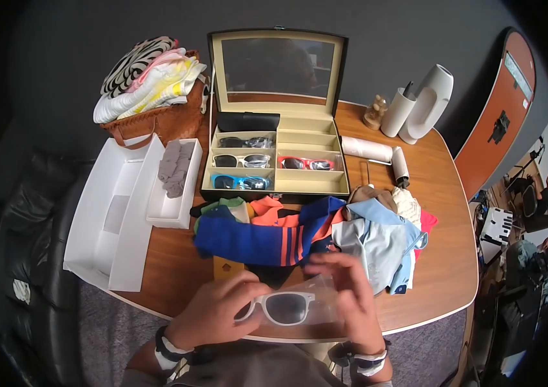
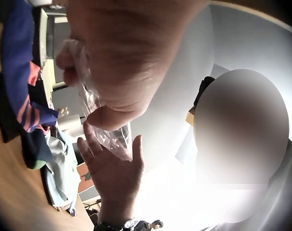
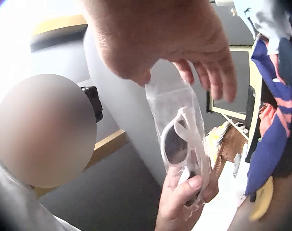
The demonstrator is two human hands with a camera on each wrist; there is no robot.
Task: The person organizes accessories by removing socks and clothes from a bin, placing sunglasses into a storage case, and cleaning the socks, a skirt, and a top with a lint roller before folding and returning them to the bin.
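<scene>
White-framed sunglasses (image 1: pixel 287 308) lie inside a clear plastic bag (image 3: pixel 177 103) above the table's front edge. My left hand (image 1: pixel 219 311) grips the bag at one end, its thumb pressed over a lens in the right wrist view. At the bag's other end is my right hand (image 1: pixel 351 300), its fingers extended and spread beside the plastic, as the left wrist view also shows. Beyond the hands stands an open display case (image 1: pixel 276 184) with a clear-windowed lid. Its compartments hold blue sunglasses (image 1: pixel 240 182), white sunglasses (image 1: pixel 242 160), dark sunglasses (image 1: pixel 245 142), red sunglasses (image 1: pixel 306 164) and a black case (image 1: pixel 248 122).
Folded clothes (image 1: pixel 248 240) heap up between case and hands, with a light blue garment (image 1: pixel 377 238) at right. White boxes (image 1: pixel 133 258) and a brown basket (image 1: pixel 177 122) of fabrics stand left. A white vase (image 1: pixel 430 103) and paper roll (image 1: pixel 367 149) are at the back right.
</scene>
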